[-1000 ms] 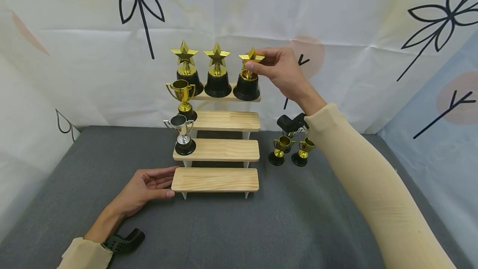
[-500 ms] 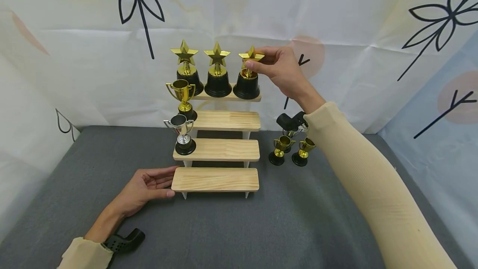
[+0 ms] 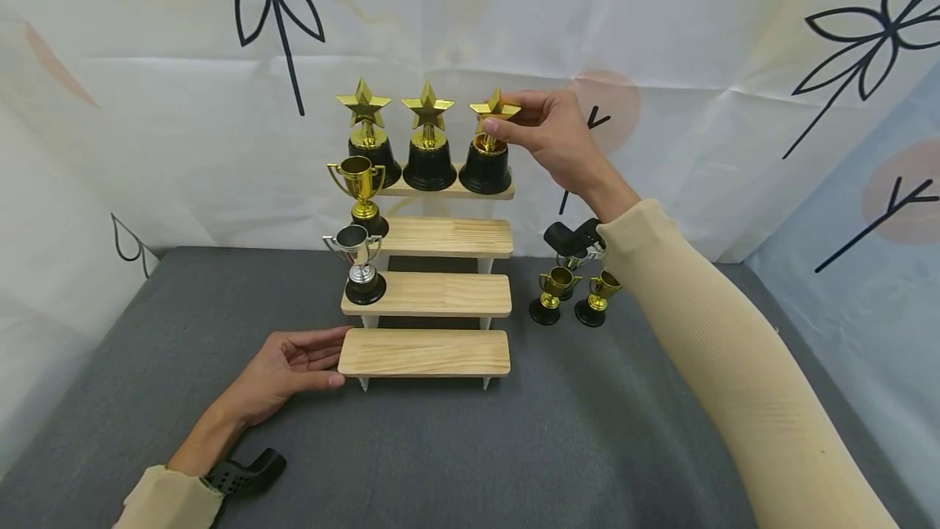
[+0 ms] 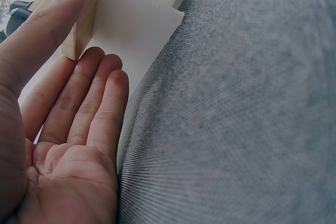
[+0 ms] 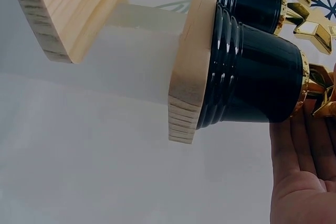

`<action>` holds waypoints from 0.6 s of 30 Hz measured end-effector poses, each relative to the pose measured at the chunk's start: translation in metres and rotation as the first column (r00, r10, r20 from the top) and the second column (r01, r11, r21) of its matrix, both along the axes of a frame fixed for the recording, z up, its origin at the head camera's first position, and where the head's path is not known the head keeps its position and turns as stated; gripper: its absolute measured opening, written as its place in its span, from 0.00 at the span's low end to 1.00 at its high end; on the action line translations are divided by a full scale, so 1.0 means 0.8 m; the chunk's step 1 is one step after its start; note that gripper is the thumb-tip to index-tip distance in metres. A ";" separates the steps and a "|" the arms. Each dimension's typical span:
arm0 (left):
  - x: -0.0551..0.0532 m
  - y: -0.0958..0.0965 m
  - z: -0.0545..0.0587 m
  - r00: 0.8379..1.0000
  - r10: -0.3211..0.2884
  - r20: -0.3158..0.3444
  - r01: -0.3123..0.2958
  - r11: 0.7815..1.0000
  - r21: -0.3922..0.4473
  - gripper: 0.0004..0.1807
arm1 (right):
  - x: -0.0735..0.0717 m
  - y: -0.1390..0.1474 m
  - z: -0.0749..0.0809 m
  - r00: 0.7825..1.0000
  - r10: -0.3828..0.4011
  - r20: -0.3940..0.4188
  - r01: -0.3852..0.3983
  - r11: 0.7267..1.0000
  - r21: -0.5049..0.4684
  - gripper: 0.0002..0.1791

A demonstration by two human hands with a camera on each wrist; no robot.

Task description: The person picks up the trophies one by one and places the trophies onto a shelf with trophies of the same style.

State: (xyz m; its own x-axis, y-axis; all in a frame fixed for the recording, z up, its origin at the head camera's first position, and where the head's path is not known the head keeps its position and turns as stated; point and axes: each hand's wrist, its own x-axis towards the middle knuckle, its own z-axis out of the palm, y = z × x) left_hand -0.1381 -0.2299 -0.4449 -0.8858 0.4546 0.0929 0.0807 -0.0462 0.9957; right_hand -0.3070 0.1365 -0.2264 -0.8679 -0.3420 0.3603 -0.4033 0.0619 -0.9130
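Note:
At the right end of the top shelf, my right hand (image 3: 554, 137) pinches a gold star trophy (image 3: 486, 166) just under its star. Its black base (image 5: 257, 72) sits on the shelf board in the right wrist view. Two more star trophies (image 3: 429, 162) stand to its left. My left hand (image 3: 282, 374) lies with straight fingers against the left end of the lowest step of the wooden tiered stand (image 3: 424, 353); the left wrist view shows the fingertips at the board's edge and white side panel. A gold cup trophy (image 3: 360, 182) and a silver cup trophy (image 3: 361, 264) stand on the left of the middle steps.
Right of the stand, two small gold cups (image 3: 547, 298) and a silver cup (image 3: 573, 261), partly hidden by the right wrist's camera, stand on the grey cloth (image 3: 411, 455). A white printed backdrop (image 3: 470, 15) rises close behind the stand.
The held star trophy's base has shifted very slightly up and back on the top shelf with my right hand. The left hand and the other trophies keep their places.

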 end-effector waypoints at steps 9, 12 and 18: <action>-0.001 0.000 -0.002 1.000 0.000 -0.003 0.000 1.000 0.003 0.38 | 0.000 0.001 0.001 1.000 0.007 -0.003 -0.007 1.000 0.002 0.16; -0.001 0.000 -0.002 1.000 0.001 -0.003 -0.001 1.000 0.001 0.39 | 0.000 0.001 0.001 1.000 0.006 -0.005 -0.006 1.000 0.009 0.17; -0.002 0.000 -0.002 1.000 0.003 -0.002 -0.003 1.000 0.001 0.39 | -0.001 0.003 0.000 1.000 0.017 0.008 -0.017 1.000 -0.004 0.18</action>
